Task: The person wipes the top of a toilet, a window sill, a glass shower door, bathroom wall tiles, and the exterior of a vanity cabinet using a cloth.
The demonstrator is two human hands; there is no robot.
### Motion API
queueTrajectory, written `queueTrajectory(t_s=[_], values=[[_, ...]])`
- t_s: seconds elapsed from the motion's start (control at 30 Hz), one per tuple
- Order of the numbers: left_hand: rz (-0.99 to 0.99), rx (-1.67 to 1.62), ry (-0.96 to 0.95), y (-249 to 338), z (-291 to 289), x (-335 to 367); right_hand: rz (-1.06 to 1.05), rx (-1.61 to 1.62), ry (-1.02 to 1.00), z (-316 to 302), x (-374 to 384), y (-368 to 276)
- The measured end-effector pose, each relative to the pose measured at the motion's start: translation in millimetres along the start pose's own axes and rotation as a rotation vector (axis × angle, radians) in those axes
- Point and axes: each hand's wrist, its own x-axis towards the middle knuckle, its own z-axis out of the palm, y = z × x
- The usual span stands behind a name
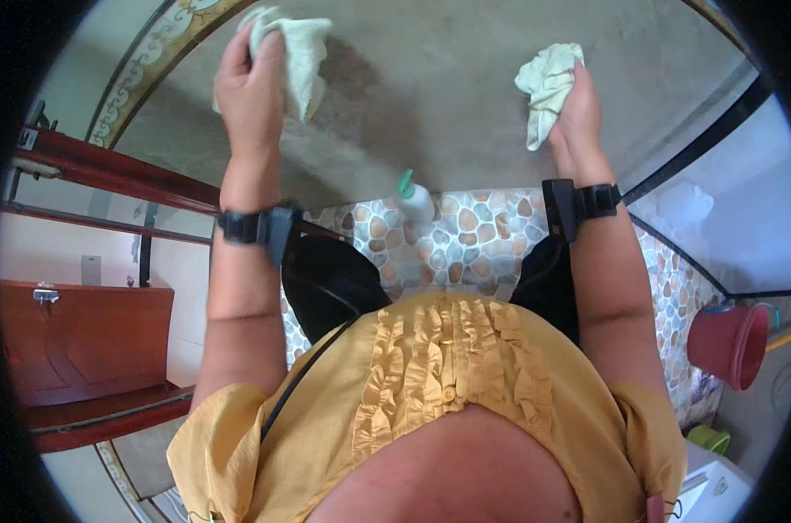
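At the upper left, my left hand (249, 83) is closed on a pale cream cloth (304, 65), which hangs down to the right of the fingers. A second pale cloth (548, 83), crumpled, is gripped in my right hand (580, 109) at the upper right. Both hands are raised in front of a grey wall (465, 105); whether either cloth touches it I cannot tell. Between and below the hands, a white bottle with a green pump top (417, 202) stands near the foot of the wall.
Stone-patterned flooring (482, 227) lies beneath me. A dark red wooden door frame (116, 179) is at the left, with a brown wooden door panel (90, 340) beyond it. To the right are a dark red bucket (726, 344) and a green container (707, 438).
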Motion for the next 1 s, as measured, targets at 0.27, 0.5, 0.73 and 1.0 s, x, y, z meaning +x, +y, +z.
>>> queueTrajectory(t_s=[0.27, 0.5, 0.73, 1.0], values=[[1.159, 1.135, -0.353, -65, 26, 52, -0.072, -0.051, 0.108, 3, -1, -26], [0.925, 0.777, -0.916, -74, 155, -7, -0.056, 0.080, -0.047, 12, -3, -37], [1.278, 0.814, -1.089, -228, 203, -126, -0.056, -0.075, -0.033, 2, 1, -23], [0.637, 1.072, -1.478, -223, 97, -104, -0.058, -0.111, -0.140, -5, 3, -22]])
